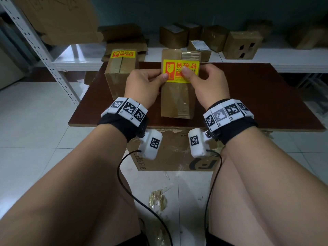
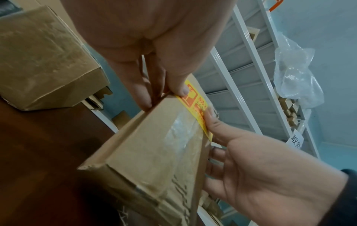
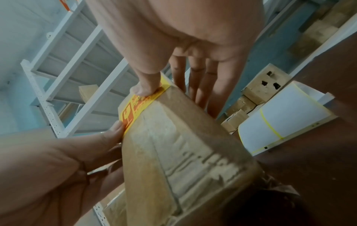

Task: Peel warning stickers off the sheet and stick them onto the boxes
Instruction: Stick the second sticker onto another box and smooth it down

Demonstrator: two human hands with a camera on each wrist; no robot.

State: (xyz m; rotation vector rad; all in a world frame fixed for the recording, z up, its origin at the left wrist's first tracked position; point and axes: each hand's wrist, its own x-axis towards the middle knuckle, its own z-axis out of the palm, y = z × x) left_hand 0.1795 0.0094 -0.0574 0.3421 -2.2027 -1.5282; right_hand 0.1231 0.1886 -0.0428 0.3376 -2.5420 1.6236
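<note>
On the dark brown worktop (image 1: 248,96), a person's left hand (image 1: 143,86) and right hand (image 1: 209,84) clasp a tall taped brown cardboard box (image 1: 177,98), each grip closed on its sides with both thumbs pressing a yellow-and-red fragile warning sticker (image 1: 181,71) onto its top face. Just left stands a second brown cardboard box (image 1: 119,77) already bearing a matching yellow sticker (image 1: 122,54). Only the right wrist view shows a white roll of label backing (image 3: 280,119) on the worktop, while the head view takes in white shelving (image 1: 266,59) stacked with more cartons (image 1: 241,45) above a pale tiled floor (image 1: 35,121).
</note>
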